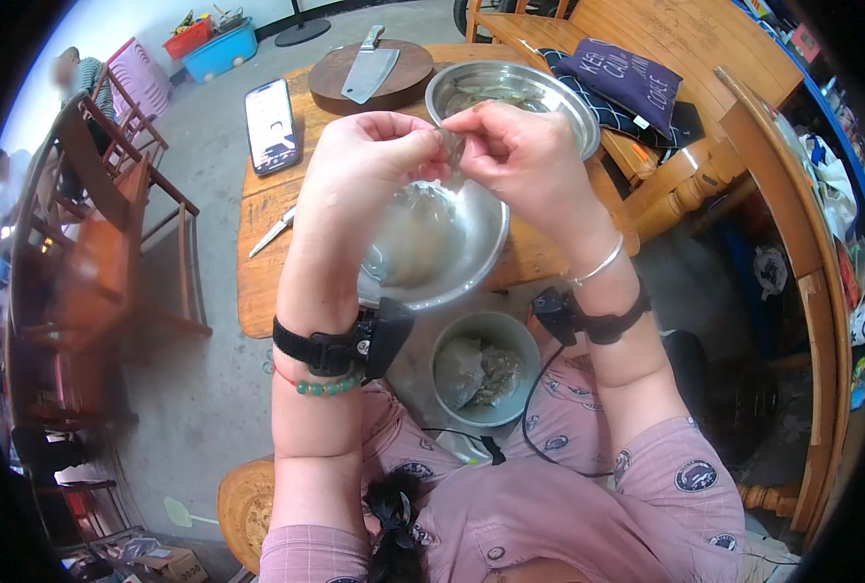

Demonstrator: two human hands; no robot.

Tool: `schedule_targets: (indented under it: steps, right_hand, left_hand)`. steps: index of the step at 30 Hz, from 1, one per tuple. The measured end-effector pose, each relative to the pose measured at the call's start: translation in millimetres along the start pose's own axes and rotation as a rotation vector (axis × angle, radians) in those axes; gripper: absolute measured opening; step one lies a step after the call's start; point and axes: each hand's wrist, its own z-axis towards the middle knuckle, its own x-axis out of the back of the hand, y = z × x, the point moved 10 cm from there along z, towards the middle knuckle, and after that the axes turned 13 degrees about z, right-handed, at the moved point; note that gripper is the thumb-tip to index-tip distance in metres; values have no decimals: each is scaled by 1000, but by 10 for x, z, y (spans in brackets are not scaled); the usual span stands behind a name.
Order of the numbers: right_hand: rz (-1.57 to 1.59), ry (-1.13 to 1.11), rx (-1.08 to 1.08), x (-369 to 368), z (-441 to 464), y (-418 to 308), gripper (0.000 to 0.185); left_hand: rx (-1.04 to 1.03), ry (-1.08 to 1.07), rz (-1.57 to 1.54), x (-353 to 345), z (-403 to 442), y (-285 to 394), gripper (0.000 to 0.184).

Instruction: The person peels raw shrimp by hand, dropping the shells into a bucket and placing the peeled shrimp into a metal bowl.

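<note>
My left hand (379,148) and my right hand (518,148) meet above the table, fingertips pinched together. Between them is a small, greyish, translucent shrimp (453,151), partly hidden by the fingers. Beneath my hands a metal bowl (493,248) holds cloudy liquid and something pale. Behind the right hand, a second steel bowl (590,115) contains more greyish shrimp (496,96). Down by my knees, a pale green bucket (440,389) has a clear plastic bag and greyish scraps inside.
On the wooden table (258,277) lie a phone (271,126), a small knife (273,232) and a round chopping board (413,70) with a cleaver (371,74). A wooden bench with a purple cushion (627,83) stands at right. Another person (87,73) is at far left.
</note>
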Motion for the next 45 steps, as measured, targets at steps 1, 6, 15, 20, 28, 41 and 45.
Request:
schedule_targets:
  steps: [1,6,15,20,28,41,45]
  right_hand:
    - [29,-23,-57,1,3,30,10]
    - [90,-80,-94,-36,-23,128,18]
    - [73,-88,-81,2,-9,92,11]
    - [787,-43,-516,-48,-100,424,15]
    - [1432,-137,-658,-164,-188,485,24]
    - [873,-230,-735,-301,-283,238,17]
    - [1031,-2,-637,-230,-224,377,17]
  left_hand:
    - [3,-15,-11,-12,3,-3,19]
    - [13,-51,-90,-24,22,-25,19]
    - [3,-77,-76,-67,27,-24,18]
    - [-60,-43,7,-61,-25,119,21]
    - [-382,106,70,-90,-159,505,16]
    - [-328,324,8,197,-167,434,14]
    - [-264,252,-223,176,-122,344,16]
